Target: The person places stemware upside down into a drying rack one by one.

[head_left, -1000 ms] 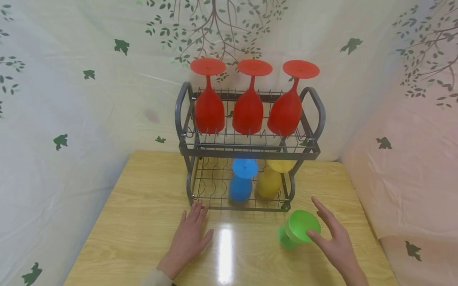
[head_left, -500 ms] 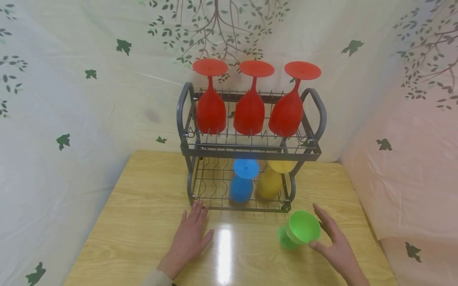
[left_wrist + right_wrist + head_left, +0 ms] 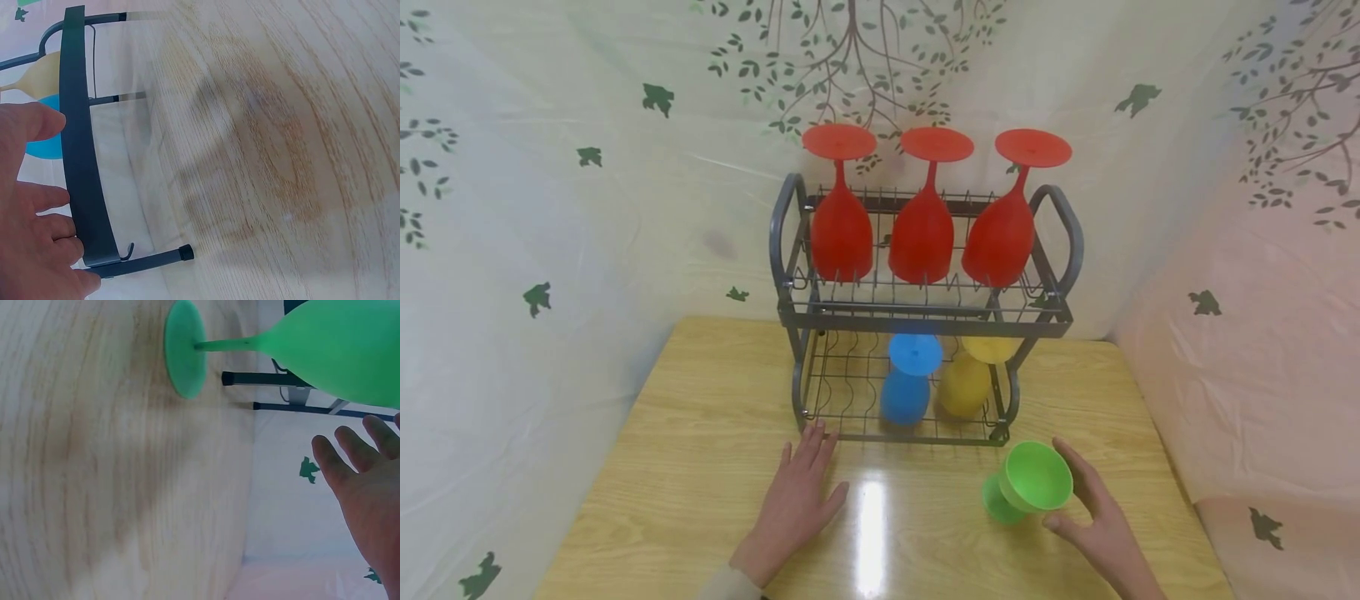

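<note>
A green plastic goblet [image 3: 1036,477] stands upright on the table at the right. My right hand [image 3: 1101,521] is beside its bowl, thumb and fingers spread at the rim. In the right wrist view the fingers of the right hand [image 3: 369,469] are fairly straight and a gap shows between them and the green goblet [image 3: 337,350]. My left hand [image 3: 796,504] reaches to the front left of a dark two-tier rack [image 3: 925,321], fingers extended. The left wrist view shows fingertips of the left hand [image 3: 37,206] at the rack's lower front bar [image 3: 84,150].
Upside down on the upper tier are three red goblets [image 3: 842,237]. A blue goblet [image 3: 905,396] and a yellow goblet [image 3: 964,385] are inverted on the lower tier. Wooden tabletop [image 3: 700,400] extends around the rack, with a leaf-patterned sheet [image 3: 587,233] behind.
My right hand has come closer to the green goblet, its fingers lowering and drawing in around the bowl. The left hand has stayed at the rack.
</note>
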A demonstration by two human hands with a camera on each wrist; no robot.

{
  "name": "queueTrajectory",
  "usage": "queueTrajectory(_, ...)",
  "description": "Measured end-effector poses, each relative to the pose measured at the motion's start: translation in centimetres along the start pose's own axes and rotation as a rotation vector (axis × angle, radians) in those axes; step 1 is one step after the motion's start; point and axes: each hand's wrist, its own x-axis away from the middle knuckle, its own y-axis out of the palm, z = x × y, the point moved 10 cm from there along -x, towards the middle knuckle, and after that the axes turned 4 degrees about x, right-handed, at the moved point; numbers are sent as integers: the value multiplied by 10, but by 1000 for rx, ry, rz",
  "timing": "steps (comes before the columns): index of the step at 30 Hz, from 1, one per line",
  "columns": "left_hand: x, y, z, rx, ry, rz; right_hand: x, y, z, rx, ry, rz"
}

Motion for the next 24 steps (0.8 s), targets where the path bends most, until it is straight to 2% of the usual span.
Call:
queueTrajectory(7,0,0,0,1,-3,-1,2,4,3,0,15,22)
queueTrajectory(13,1,-1,-1,-2,-4,4,3,11,12,-87,92,5)
queueTrajectory(24,0,1,-1,1,0,1,5,18,19,-23,150,-11)
